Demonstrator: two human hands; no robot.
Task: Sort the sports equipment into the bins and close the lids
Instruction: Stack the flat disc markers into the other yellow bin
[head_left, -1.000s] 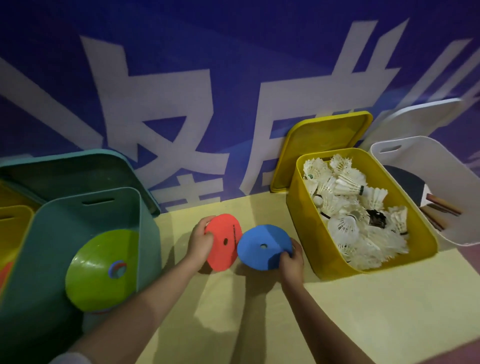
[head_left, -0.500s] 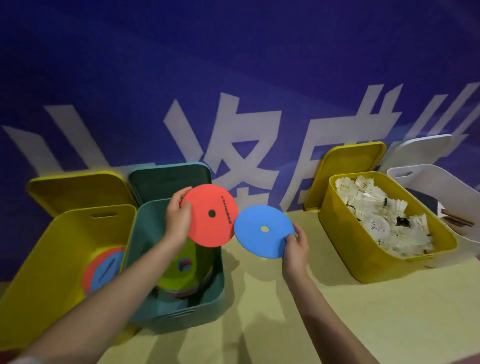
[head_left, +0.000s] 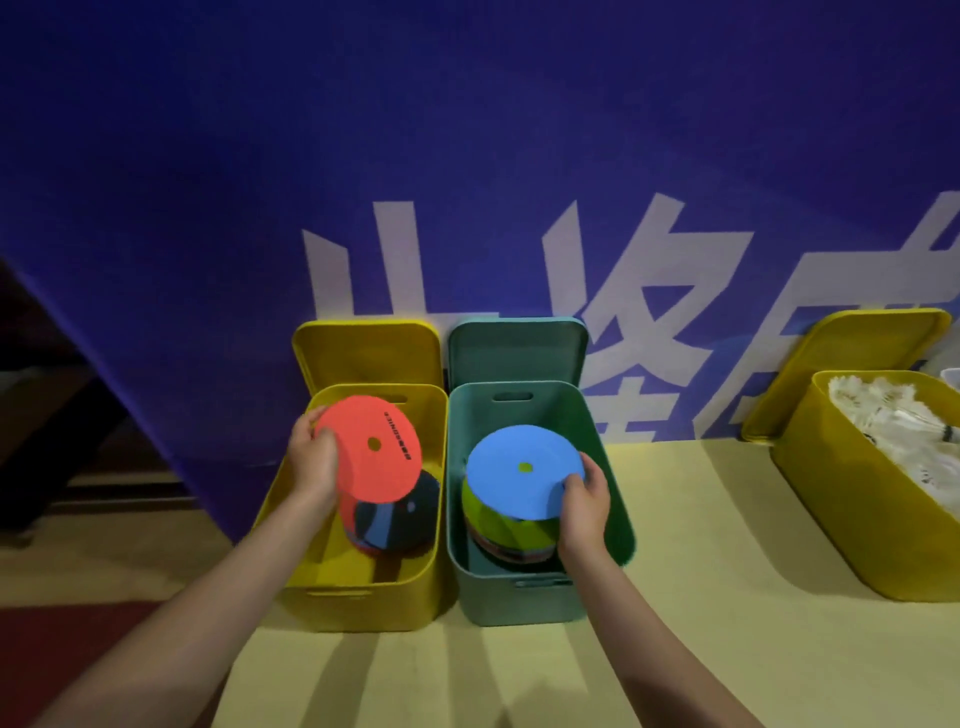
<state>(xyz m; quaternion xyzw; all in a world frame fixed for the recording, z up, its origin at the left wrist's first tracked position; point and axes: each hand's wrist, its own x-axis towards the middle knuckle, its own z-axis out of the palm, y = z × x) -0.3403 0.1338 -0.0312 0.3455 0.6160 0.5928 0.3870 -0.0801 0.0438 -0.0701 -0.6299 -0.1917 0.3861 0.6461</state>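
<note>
My left hand (head_left: 311, 457) grips the left edge of a red flat disc (head_left: 374, 457), held tilted over the open yellow bin (head_left: 363, 597); blue and red discs lie inside it. My right hand (head_left: 587, 499) pinches the right edge of a blue flat disc (head_left: 519, 478) over the open teal bin (head_left: 540, 597), above a stack of green cones (head_left: 498, 530). Behind the bins, the yellow lid (head_left: 363, 353) and the teal lid (head_left: 517, 348) lean against the wall.
At the right, another yellow bin (head_left: 852, 519) full of white shuttlecocks (head_left: 904, 426) stands open, its lid (head_left: 852, 364) propped on the blue banner wall. The bins sit on a yellow floor; a dark red strip lies at the lower left.
Both hands carried their discs left and down: the red one from above the teal bin to over the yellow bin, the blue one from over the floor to over the teal bin. My view swung left.
</note>
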